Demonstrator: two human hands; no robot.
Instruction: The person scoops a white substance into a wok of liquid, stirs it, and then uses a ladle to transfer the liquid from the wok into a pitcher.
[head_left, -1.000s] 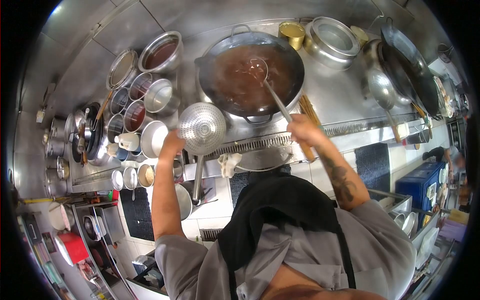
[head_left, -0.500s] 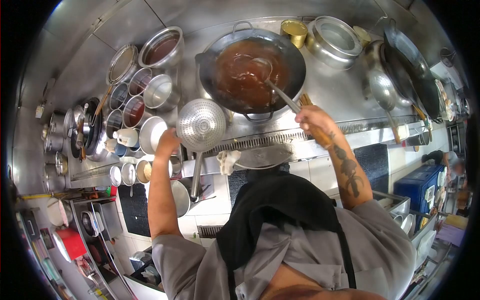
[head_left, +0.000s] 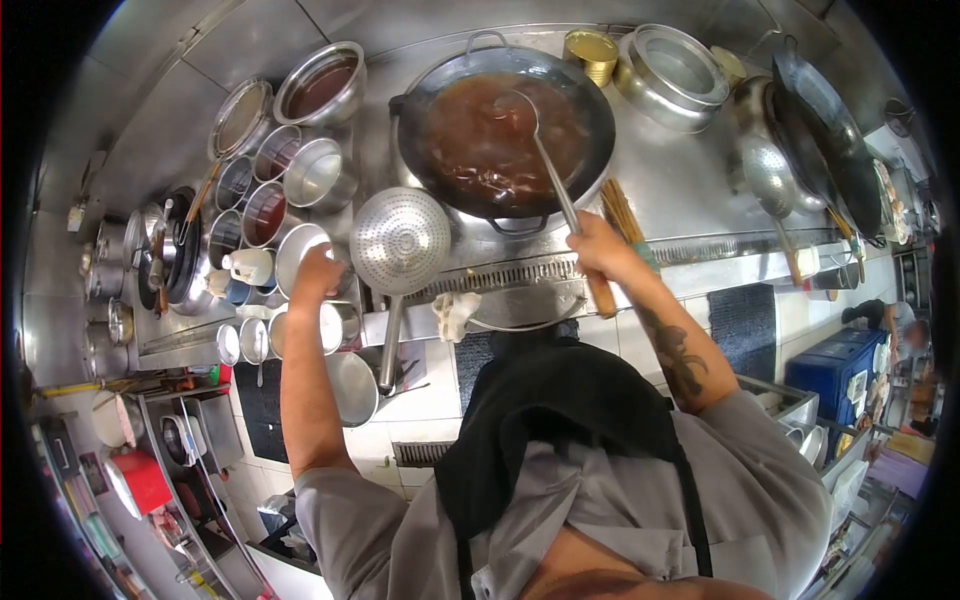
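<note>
My right hand (head_left: 600,248) is wrapped round the handle of a long ladle (head_left: 553,175); its wooden end sticks out below the fist. The ladle's bowl rests in the brown liquid (head_left: 485,135) inside a large black wok (head_left: 597,150). My left hand (head_left: 318,272) is at the right side of a pale metal pot (head_left: 290,255), overlapping its rim, fingers curled; what they grip is hidden. Right of that hand, a round perforated skimmer (head_left: 400,240) lies with its handle hanging past the counter edge.
Several metal containers of sauce (head_left: 266,212) crowd the left counter, beside a white jug (head_left: 250,266). Behind are a gold tin (head_left: 592,52) and a steel pot (head_left: 650,105). A bamboo brush (head_left: 625,215) lies near the wok; another skimmer (head_left: 768,180) and wok (head_left: 815,120) stand right.
My right hand has moved slightly left, and the ladle's bowl has shifted up and left in the liquid. My left hand has moved slightly left and up, onto the pale pot's rim.
</note>
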